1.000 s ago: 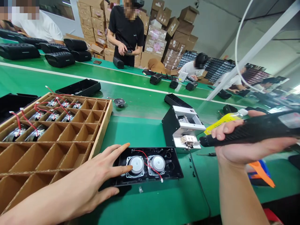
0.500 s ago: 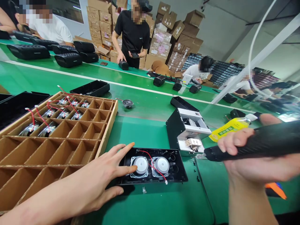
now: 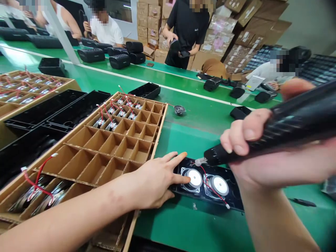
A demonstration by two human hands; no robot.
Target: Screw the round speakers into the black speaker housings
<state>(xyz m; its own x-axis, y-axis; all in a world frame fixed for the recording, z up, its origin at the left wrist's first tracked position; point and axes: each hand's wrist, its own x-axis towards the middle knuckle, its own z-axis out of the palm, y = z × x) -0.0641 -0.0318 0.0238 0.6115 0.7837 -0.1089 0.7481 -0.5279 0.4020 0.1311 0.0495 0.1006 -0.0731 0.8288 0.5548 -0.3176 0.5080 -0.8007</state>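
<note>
Case: the black case (image 3: 234,185) lies inside-up on the bench (image 3: 183,227), just beside the tray (image 3: 160,131), under both hands; likely stiff plastic, and its smooth walls may slide on the bench if pushed sideways
Speakers: the left speaker (image 3: 195,179) and the right speaker (image 3: 220,185) sit side by side in the case with their round backs up; probably the heaviest parts of it, hard and smooth on the back
Wire: the red wire (image 3: 220,199) crosses the speakers loosely, soft and thin, likely the easiest part to snag; its white plug (image 3: 228,206) hangs at the near edge and looks a poor thing to pull on
Left hand: the left hand (image 3: 157,180) is spread, not clenched, one fingertip on the left speaker, another at the far edge of the case
Right hand: the right hand (image 3: 262,168) is wrapped around the driver (image 3: 294,126), its clear tip over the far part of the case; whether it touches, I cannot tell
Driver: long, rigid and probably weighty, with a ribbed body that should resist slipping
Best hold: the outer walls at the short ends, fingers clear of the wire
</note>
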